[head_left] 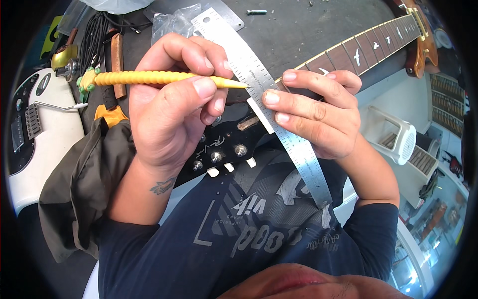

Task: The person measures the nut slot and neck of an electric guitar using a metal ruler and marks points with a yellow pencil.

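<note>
Pinched in my left hand [167, 109] is a yellow pen [144, 78] with a ribbed barrel and a green-and-yellow figure on its end. The pen's tip meets the edge of a long steel ruler [236, 52]. My right hand [321, 112] grips that ruler, its fingertips pressing on the face and its thumb hidden. The ruler slants across the guitar's nut end, beside a narrow white strip [260, 115]. Below my hands lies the black headstock [229, 139] with metal tuning posts and white tuner buttons. The dark fretboard [343, 54] with pale inlays stretches to the upper right.
A white guitar body [50, 149] lies at the left, near a dark cloth [82, 184]. Black cables [97, 40] and a wooden-sided tool [117, 65] sit at the upper left. A small bolt [256, 12] rests on the grey bench. At the right stands a white stool [398, 139].
</note>
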`<state>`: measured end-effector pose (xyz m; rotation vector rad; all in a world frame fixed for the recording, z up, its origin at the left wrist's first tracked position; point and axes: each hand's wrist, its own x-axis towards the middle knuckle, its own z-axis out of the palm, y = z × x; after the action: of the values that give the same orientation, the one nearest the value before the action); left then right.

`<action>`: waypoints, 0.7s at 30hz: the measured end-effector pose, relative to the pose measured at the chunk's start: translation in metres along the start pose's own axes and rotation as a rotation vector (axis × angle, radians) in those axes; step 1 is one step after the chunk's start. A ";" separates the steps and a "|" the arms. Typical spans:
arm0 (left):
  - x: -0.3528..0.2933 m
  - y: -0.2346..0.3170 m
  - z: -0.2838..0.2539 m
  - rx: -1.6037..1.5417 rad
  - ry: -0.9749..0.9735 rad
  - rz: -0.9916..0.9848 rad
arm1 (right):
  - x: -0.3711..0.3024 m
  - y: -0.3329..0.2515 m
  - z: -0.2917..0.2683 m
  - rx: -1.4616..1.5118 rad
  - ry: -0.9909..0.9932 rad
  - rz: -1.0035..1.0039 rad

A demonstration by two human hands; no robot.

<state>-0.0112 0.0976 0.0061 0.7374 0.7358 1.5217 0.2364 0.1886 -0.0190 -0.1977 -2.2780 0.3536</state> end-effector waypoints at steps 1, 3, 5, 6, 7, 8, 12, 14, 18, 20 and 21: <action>0.000 0.000 0.000 0.001 0.000 0.001 | 0.000 0.000 0.000 0.001 0.002 0.005; 0.000 0.000 -0.001 0.000 -0.002 0.004 | 0.001 0.000 0.000 0.001 0.000 -0.001; 0.001 0.000 -0.001 -0.001 -0.003 0.006 | 0.001 0.000 0.001 0.002 0.000 0.002; 0.001 0.000 -0.001 -0.003 0.001 0.005 | 0.002 -0.001 0.001 0.004 0.003 0.005; 0.001 0.001 -0.001 -0.005 0.006 0.003 | 0.002 -0.001 0.002 0.006 0.010 0.014; 0.001 0.001 -0.002 -0.005 0.005 0.003 | 0.002 -0.001 0.002 0.006 0.007 0.009; 0.001 0.002 -0.004 -0.003 0.001 0.000 | 0.004 0.000 0.003 0.010 0.008 0.007; 0.002 0.002 -0.005 -0.005 0.001 -0.001 | 0.005 -0.001 0.004 0.011 0.007 0.005; 0.003 0.004 -0.007 0.002 -0.003 0.001 | 0.007 0.000 0.006 0.003 0.013 0.001; 0.003 0.004 -0.006 0.005 -0.002 -0.003 | 0.007 0.000 0.006 0.003 0.022 -0.003; 0.003 0.005 -0.006 0.003 -0.002 -0.001 | 0.007 0.001 0.007 0.003 0.027 -0.007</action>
<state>-0.0189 0.0997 0.0065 0.7410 0.7366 1.5191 0.2261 0.1898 -0.0186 -0.1915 -2.2514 0.3482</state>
